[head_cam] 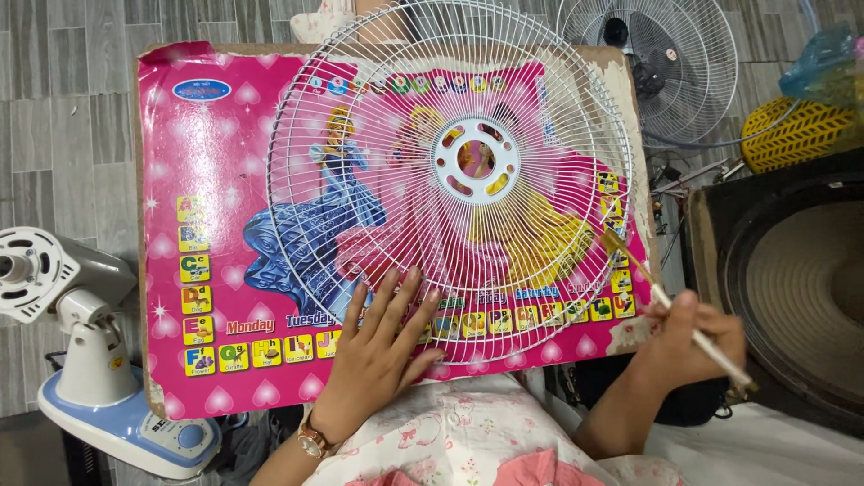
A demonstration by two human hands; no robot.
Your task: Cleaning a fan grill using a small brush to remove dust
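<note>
A round white wire fan guard (450, 180) lies flat on a pink picture board (207, 162) resting across my lap. My left hand (382, 346) lies palm down with fingers spread on the guard's near rim, pressing it onto the board. My right hand (693, 337) grips a thin paintbrush (661, 297) with a pale handle. The brush's bristle tip touches the guard's right rim. A watch sits on my left wrist.
A fan motor on a white and blue base (81, 360) stands at the left. Another wire guard with a motor (661, 63) stands at the back right. A large dark speaker (792, 288) sits at the right, with a yellow basket (796, 135) behind it. Grey tiled floor surrounds the board.
</note>
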